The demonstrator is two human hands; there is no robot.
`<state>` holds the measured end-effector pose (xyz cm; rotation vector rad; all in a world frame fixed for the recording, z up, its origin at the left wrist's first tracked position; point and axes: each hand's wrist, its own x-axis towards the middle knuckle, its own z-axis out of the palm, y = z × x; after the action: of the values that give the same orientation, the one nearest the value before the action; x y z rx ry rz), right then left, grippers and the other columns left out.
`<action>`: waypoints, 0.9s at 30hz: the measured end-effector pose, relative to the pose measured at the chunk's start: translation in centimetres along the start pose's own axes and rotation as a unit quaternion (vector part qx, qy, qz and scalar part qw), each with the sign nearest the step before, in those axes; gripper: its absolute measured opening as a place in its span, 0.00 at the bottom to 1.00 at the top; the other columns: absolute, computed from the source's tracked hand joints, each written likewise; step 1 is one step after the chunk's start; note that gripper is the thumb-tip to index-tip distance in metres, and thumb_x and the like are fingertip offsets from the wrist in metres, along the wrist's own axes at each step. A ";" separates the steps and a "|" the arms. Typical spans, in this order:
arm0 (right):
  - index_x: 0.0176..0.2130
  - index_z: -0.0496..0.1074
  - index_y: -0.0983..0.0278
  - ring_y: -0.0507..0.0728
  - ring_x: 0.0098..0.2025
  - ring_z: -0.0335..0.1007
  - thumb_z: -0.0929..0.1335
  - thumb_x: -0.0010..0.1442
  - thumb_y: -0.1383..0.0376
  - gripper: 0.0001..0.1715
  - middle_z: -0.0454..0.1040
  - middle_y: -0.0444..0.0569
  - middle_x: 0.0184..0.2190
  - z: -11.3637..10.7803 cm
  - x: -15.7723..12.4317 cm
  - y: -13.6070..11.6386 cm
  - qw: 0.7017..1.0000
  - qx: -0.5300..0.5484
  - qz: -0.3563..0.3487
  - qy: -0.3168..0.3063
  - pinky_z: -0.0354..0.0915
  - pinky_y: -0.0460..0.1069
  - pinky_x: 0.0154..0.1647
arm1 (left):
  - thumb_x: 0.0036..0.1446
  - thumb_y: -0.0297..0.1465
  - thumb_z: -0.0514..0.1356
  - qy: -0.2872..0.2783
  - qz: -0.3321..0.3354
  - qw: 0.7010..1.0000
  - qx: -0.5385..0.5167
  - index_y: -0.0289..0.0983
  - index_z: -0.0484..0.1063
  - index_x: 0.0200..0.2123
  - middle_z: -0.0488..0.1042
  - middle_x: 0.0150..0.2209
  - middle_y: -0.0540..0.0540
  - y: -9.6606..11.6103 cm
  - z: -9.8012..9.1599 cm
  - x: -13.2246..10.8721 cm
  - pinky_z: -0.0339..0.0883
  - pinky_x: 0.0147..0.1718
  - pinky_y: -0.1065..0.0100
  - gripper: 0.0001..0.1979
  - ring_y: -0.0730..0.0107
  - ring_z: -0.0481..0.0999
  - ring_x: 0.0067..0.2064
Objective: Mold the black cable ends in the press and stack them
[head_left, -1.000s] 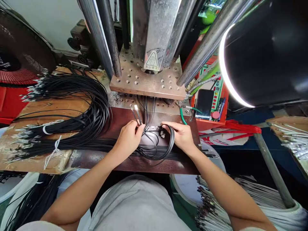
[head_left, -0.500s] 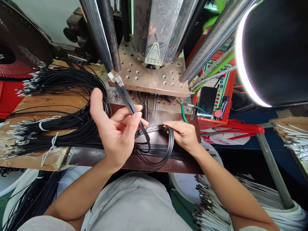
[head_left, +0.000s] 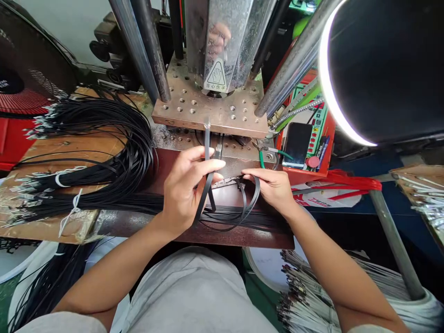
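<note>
The flat black cable (head_left: 207, 143) is up above the maroon bench (head_left: 243, 238), pinched in the left hand (head_left: 183, 185), its tip against the press plate (head_left: 187, 119) in view. Right hand (head_left: 277, 187) has a curved cable loop (head_left: 256, 190) pinched, right by a slim metal strip (head_left: 227, 180). Green-handled pliers (head_left: 261, 158) lie just beyond, and black cable bundles (head_left: 135, 162) cover some wooden board (head_left: 69, 150) off left.

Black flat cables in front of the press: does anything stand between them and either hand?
Nothing visible does: the left hand grips the black flat cables directly, and the cable loop runs up into the grip of the right hand. The press plate appears behind the upright cable end, not between.
</note>
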<state>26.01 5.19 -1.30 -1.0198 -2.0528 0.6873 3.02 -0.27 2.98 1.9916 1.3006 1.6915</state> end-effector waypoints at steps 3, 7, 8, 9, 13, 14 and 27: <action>0.40 0.77 0.60 0.53 0.37 0.76 0.65 0.58 0.70 0.13 0.78 0.44 0.36 0.3 0.1 0.5 1.000 0.002 -0.017 -0.001 0.72 0.47 0.41 | 0.59 0.24 0.55 -0.097 -0.028 0.995 -0.002 0.37 0.72 0.43 0.75 0.43 0.47 -1.4 1.3 -1.0 0.70 0.43 0.73 0.10 0.72 0.75 0.43; 0.40 0.76 0.60 0.51 0.36 0.75 0.62 0.59 0.72 0.16 0.79 0.44 0.34 0.2 0.4 0.8 0.996 -0.008 -0.078 -0.035 0.71 0.46 0.40 | 0.58 0.21 0.54 -0.157 -0.049 0.986 0.021 0.35 0.73 0.41 0.77 0.37 0.47 -2.4 2.1 -2.1 0.69 0.38 0.77 0.11 0.74 0.77 0.37; 0.41 0.76 0.61 0.51 0.37 0.75 0.62 0.59 0.72 0.16 0.79 0.44 0.34 0.1 0.5 0.8 0.994 -0.012 -0.095 -0.052 0.71 0.46 0.40 | 0.58 0.21 0.53 -0.167 -0.052 0.984 0.022 0.34 0.73 0.41 0.77 0.37 0.47 -2.6 2.2 -2.2 0.69 0.37 0.76 0.12 0.74 0.77 0.37; 0.41 0.76 0.61 0.51 0.37 0.75 0.61 0.60 0.72 0.17 0.78 0.45 0.34 0.0 0.5 0.7 0.991 -0.017 -0.111 -0.069 0.71 0.45 0.40 | 0.58 0.21 0.53 -0.174 -0.053 0.983 0.024 0.34 0.73 0.41 0.78 0.37 0.47 -2.7 2.3 -2.2 0.69 0.37 0.76 0.12 0.73 0.77 0.37; 0.42 0.75 0.61 0.51 0.40 0.75 0.60 0.62 0.69 0.16 0.78 0.47 0.38 -0.4 0.7 0.4 0.980 -0.038 -0.148 -0.124 0.70 0.46 0.41 | 0.59 0.22 0.51 -0.203 -0.055 0.977 0.039 0.34 0.73 0.41 0.78 0.37 0.46 -2.9 2.4 -2.1 0.70 0.38 0.74 0.12 0.72 0.77 0.38; 0.43 0.75 0.62 0.51 0.40 0.74 0.60 0.62 0.69 0.16 0.78 0.47 0.39 -0.5 0.6 0.3 0.979 -0.046 -0.147 -0.132 0.70 0.46 0.41 | 0.59 0.22 0.51 -0.211 -0.049 0.975 0.044 0.34 0.73 0.41 0.77 0.37 0.46 -2.9 2.4 -2.0 0.70 0.38 0.74 0.13 0.72 0.77 0.38; 0.40 0.76 0.60 0.52 0.38 0.75 0.62 0.59 0.72 0.16 0.78 0.44 0.37 -1.2 0.0 0.9 0.995 -0.044 -0.084 0.011 0.72 0.47 0.42 | 0.60 0.22 0.50 -0.329 0.005 0.931 0.159 0.35 0.70 0.44 0.76 0.40 0.45 -1.5 2.5 -2.0 0.71 0.40 0.68 0.13 0.67 0.76 0.40</action>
<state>27.40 5.81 -1.19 -0.8856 -2.1371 0.5013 4.64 0.04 -0.10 2.4298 1.3416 0.7045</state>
